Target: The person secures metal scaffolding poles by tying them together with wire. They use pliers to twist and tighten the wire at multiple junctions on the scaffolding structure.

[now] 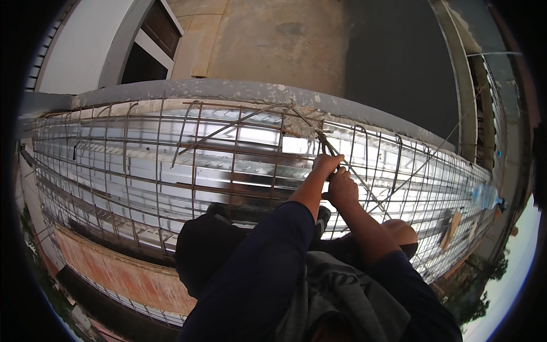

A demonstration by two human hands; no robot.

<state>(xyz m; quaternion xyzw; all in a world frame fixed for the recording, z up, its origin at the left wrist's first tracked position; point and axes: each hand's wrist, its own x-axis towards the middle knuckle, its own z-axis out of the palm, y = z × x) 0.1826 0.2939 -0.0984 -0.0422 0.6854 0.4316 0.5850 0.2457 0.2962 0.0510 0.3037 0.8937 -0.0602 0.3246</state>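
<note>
Both hands are closed around a dark, long-handled tool that looks like pincers point(324, 142). My left hand point(326, 165) grips it nearer the head, and my right hand point(343, 189) is just behind it, lower on the handles. The tool's head meets the steel bars beside a rough concrete patch point(298, 125) at the wall's edge. Whether its jaws are closed on a bar or wire is too small to tell. Around my hands spreads a grid of reinforcing bars point(195, 151) over shiny corrugated metal decking point(250, 149). A loose diagonal bar point(232, 125) lies across the grid on the left.
A grey concrete wall edge point(228, 88) runs along the far side, with a drop to a lower floor point(273, 40) beyond. A large clear blue water bottle point(485, 196) and a wooden piece point(453, 229) lie on the right. A rusty-red beam point(119, 268) borders the near left.
</note>
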